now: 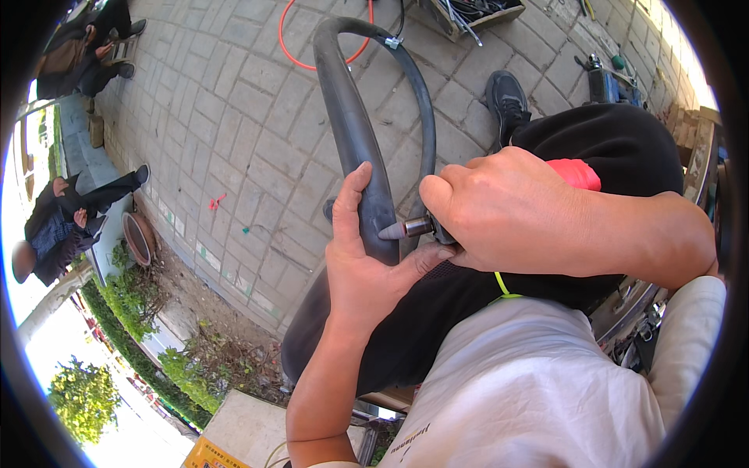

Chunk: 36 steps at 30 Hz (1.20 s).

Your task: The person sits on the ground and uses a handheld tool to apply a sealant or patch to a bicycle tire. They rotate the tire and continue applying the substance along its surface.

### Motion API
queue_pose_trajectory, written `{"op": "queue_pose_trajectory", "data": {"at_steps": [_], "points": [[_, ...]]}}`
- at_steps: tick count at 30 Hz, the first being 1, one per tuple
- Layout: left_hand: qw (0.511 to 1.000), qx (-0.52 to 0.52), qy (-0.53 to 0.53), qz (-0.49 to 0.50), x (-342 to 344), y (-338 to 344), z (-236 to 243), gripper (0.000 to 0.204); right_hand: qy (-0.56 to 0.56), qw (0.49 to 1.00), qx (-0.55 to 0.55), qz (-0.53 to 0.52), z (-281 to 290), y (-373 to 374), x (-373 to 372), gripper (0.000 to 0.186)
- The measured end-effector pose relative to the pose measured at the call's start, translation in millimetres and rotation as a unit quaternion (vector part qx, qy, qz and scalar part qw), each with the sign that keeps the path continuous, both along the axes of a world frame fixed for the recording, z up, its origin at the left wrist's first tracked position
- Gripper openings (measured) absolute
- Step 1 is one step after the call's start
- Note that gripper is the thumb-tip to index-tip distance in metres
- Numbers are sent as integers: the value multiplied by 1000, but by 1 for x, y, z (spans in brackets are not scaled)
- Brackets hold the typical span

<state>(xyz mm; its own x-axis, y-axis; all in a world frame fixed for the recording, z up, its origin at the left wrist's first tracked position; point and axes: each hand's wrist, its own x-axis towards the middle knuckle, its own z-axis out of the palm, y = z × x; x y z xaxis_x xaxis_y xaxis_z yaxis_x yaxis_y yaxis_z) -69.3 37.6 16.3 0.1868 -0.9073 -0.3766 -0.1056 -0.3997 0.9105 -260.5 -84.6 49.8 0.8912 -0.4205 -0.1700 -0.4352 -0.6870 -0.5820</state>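
The left hand point(367, 261) is wrapped around a black rubber inner tube point(355, 132), thumb stretched up along the tube's left side and fingers curled under it on the right, so the hand is clamped on the tube. The tube loops away above the hand in a long arc, with a small metal valve point(392, 41) showing at its far top, and its lower part runs down below the wrist across the person's black-trousered leg point(616, 148).

The right hand point(507, 210) is closed in a fist around a small power tool with a red body point(576, 173), which shows just beyond the knuckles. The tool's grey conical grinding tip point(392, 231) sticks out to the left of this hand and touches the tube just beside the left hand's fingertips.

Beyond both hands lies a paved brick floor point(234, 117). An orange cable point(292, 51) curves on it above the tube, and a wooden box of tools point(476, 15) sits further off. The person's black shoe point(507, 101) rests on the paving above the right hand. Far to the left of the hands, two other people point(70, 214) sit at the paving's edge.
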Motion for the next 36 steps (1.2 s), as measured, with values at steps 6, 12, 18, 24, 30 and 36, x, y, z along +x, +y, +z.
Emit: {"op": "queue_pose_trajectory", "data": {"at_steps": [6,12,18,24,30,36], "points": [[1000,-8,-1,-3,-2,-1,-1,115,22,1000,-9,-9,-2,2,0,36],[999,-41,0,-13,-1,-1,0,112,2,1000,3,-20,0,1,1,29],[982,-18,182,37,-5,1,1,115,-14,1000,10,-7,2,0,1,23],[985,-58,161,3,-1,0,-1,113,4,1000,11,-22,4,1,2,47],[978,-59,195,42,-7,0,-1,112,6,1000,11,-27,4,1,2,46],[990,-31,136,21,-1,3,-5,110,5,999,20,-39,4,0,1,45]]}}
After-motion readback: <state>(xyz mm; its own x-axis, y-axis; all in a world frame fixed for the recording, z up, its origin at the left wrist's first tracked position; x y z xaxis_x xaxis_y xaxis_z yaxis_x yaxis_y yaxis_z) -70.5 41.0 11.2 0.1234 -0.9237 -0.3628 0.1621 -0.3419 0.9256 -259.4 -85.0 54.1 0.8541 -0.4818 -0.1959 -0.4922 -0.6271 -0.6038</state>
